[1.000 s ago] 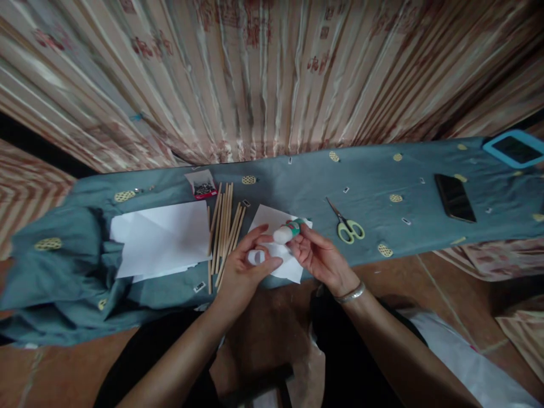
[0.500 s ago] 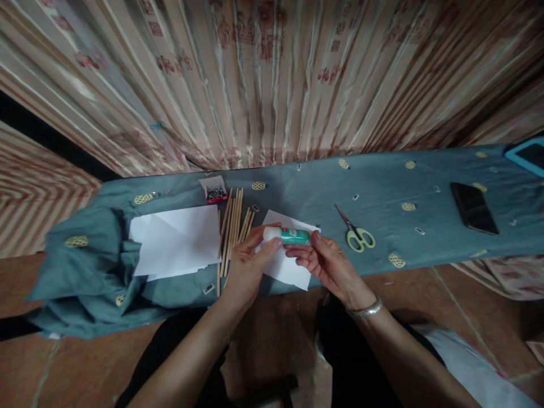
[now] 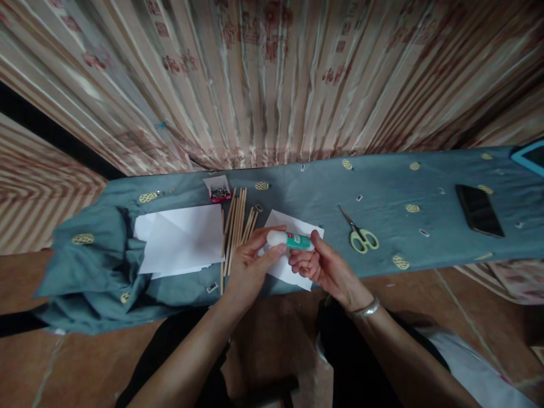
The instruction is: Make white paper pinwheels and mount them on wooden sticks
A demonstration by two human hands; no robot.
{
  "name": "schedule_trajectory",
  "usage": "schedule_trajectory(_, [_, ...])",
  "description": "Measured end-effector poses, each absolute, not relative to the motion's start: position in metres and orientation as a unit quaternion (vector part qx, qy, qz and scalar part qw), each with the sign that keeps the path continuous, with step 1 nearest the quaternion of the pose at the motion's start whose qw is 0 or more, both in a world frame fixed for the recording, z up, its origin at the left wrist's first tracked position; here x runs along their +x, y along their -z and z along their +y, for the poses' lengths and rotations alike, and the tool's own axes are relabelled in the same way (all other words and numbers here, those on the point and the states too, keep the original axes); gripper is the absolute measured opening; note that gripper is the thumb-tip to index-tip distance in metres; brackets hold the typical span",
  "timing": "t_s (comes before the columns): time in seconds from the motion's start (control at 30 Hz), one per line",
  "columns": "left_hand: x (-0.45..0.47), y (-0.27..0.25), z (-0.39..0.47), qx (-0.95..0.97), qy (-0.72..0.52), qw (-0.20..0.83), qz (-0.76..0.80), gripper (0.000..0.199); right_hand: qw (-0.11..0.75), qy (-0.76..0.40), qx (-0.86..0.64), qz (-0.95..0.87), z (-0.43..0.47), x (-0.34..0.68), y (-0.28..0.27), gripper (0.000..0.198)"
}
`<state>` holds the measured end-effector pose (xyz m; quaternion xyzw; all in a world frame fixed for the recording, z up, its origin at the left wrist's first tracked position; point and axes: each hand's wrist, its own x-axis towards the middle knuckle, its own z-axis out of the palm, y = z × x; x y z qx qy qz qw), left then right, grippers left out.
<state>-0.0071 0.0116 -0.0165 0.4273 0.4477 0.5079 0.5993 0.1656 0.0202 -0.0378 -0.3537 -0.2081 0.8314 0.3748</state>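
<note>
A glue stick (image 3: 298,241) with a green label and a white cap lies nearly level between my two hands, above the bench. My left hand (image 3: 249,263) is closed around its white cap end, with the thumb on the near side. The thumb and fingers of my right hand (image 3: 329,266) pinch the opposite end, the other fingers curled beneath. Below the hands a sheet of white paper (image 3: 300,279) rests on the cloth, partly covered from view. Thin wooden sticks (image 3: 234,226) lie just left of it, partly behind my left hand.
A stack of white paper (image 3: 182,238) lies at the left. Behind the sticks stands an open red box (image 3: 219,197) of small metal pieces. Scissors (image 3: 362,239) with light green handles, a dark phone (image 3: 479,209) and a blue-edged device (image 3: 531,157) are to the right.
The glue stick has tipped slightly, its right end now a little lower. My right fingers have curled in more under it. The whole view has shifted slightly.
</note>
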Motion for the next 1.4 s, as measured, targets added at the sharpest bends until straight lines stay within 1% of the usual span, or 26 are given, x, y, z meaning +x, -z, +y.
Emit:
schedule_trajectory(0.07, [-0.008,0.016,0.012,0.43,-0.504,0.6,0.449,0.029,0.371,-0.84,-0.345,-0.193,0.02,0.165,0.039,0.054])
schedule_trajectory(0.13, [-0.007,0.014,0.011,0.436,-0.508,0.587,0.456,0.027,0.393,-0.845,-0.32,-0.171,0.017,0.161,0.04,0.051])
schedule_trajectory(0.27, [-0.001,0.011,0.007,0.462,-0.515,0.556,0.46,0.023,0.462,-0.842,-0.261,-0.094,0.011,0.151,0.041,0.03])
schedule_trajectory(0.3, [0.0,0.011,0.006,0.474,-0.51,0.551,0.46,0.026,0.47,-0.839,-0.263,-0.081,0.011,0.15,0.041,0.025])
schedule_trajectory(0.4, [-0.002,0.016,0.004,0.521,-0.484,0.52,0.473,0.046,0.481,-0.818,-0.308,-0.076,0.017,0.159,0.037,0.017])
schedule_trajectory(0.43, [-0.005,0.018,0.004,0.545,-0.471,0.499,0.481,0.051,0.487,-0.805,-0.327,-0.086,0.021,0.165,0.034,0.019])
schedule_trajectory(0.47, [-0.008,0.021,0.004,0.577,-0.451,0.474,0.489,0.049,0.497,-0.79,-0.345,-0.099,0.025,0.173,0.032,0.022])
schedule_trajectory(0.57, [-0.018,0.03,0.005,0.707,-0.382,0.358,0.476,0.033,0.541,-0.716,-0.413,-0.152,0.037,0.192,0.027,0.026])
schedule_trajectory(0.63, [-0.021,0.037,0.004,0.773,-0.338,0.286,0.454,0.034,0.552,-0.67,-0.457,-0.192,0.041,0.198,0.026,0.03])
schedule_trajectory(0.73, [-0.018,0.046,0.0,0.837,-0.268,0.217,0.424,0.039,0.536,-0.639,-0.496,-0.244,0.041,0.193,0.029,0.031])
schedule_trajectory(0.83, [-0.011,0.051,-0.006,0.868,-0.215,0.181,0.41,0.042,0.523,-0.608,-0.521,-0.291,0.039,0.184,0.035,0.03])
schedule_trajectory(1.0, [-0.002,0.053,-0.01,0.895,-0.167,0.158,0.381,0.034,0.493,-0.55,-0.546,-0.395,0.04,0.174,0.047,0.032])
schedule_trajectory(1.13, [0.0,0.056,-0.01,0.896,-0.162,0.16,0.382,0.029,0.482,-0.53,-0.544,-0.436,0.04,0.172,0.053,0.031])
schedule_trajectory(1.4, [0.0,0.063,-0.01,0.889,-0.191,0.181,0.376,0.029,0.44,-0.465,-0.581,-0.503,0.041,0.175,0.063,0.028])
